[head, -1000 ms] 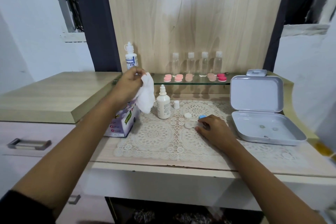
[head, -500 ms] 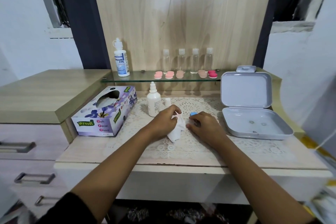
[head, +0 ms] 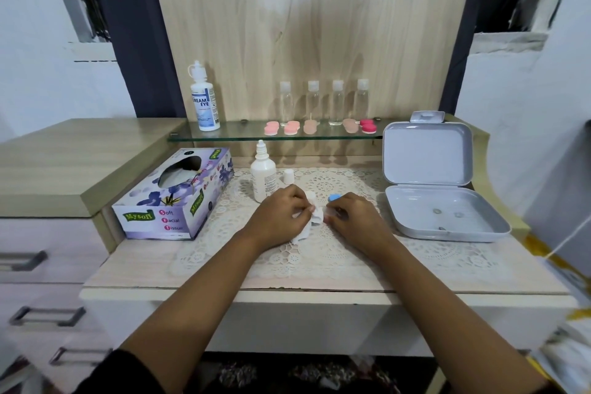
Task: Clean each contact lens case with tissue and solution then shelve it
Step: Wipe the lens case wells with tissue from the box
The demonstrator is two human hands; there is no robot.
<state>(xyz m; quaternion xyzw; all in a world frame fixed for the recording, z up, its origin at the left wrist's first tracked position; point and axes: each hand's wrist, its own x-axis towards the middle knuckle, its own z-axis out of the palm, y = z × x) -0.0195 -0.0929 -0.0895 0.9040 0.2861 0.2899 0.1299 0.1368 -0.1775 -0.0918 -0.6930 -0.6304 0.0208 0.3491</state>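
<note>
Two hands meet at the middle of the lace doily (head: 319, 253). Step judged in hand: wiping one contact lens case (head: 328, 210) with tissue. To do it well, the case should be pinned flat to the doily while a twisted tissue corner is turned round inside each well. Pressure should be light so the small case does not skid. Left hand (head: 281, 217): fingers curled, pinching a crumpled white tissue (head: 315, 218), its tip directed at the case. Right hand (head: 355, 221): fingers bent down and gripping the case against the doily. The case is largely hidden beneath them, so which well is being wiped cannot be told. A blue cap (head: 334, 197) lies just behind the right fingers. At the doily's far left stand a small uncapped solution bottle (head: 263, 174) and its white cap (head: 288, 176). Left of the doily sits a tissue box (head: 174, 193); right of it, an open grey hinged box (head: 444, 214). Beyond the doily's far edge, a glass shelf (head: 230, 136) carries pink lens cases (head: 291, 128), four clear bottles (head: 337, 102) and a larger solution bottle (head: 204, 99).
</note>
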